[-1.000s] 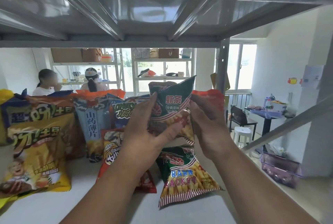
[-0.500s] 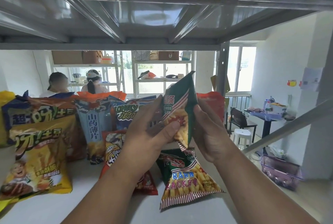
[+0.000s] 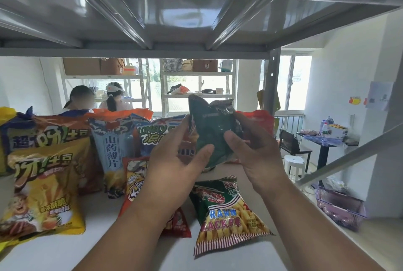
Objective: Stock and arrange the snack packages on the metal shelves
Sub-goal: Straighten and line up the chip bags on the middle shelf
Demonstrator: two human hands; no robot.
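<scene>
- We hold a dark green snack bag (image 3: 214,135) between both hands, above the grey shelf board (image 3: 91,246), its plain back side toward us.
- Left hand (image 3: 174,161): thumb pressed on the bag's lower front, fingers curled behind its left edge.
- Right hand (image 3: 255,152): thumb on the bag's right face, fingers wrapped behind it.
- Directly below the held bag, a green prawn cracker bag (image 3: 226,211) lies flat on the board, face up.
- Just left of it, a red snack bag (image 3: 135,183) leans, partly hidden by our left forearm.
- Behind, upright in a row: a pale blue yam chip bag (image 3: 112,150), a blue bag with green lettering (image 3: 154,135), and an orange-red bag (image 3: 259,122) behind the right hand.
- Far left: a yellow potato stick bag (image 3: 43,187) stands in front of a similar bag (image 3: 45,131).
- The underside of the upper shelf (image 3: 174,13) spans overhead.
</scene>
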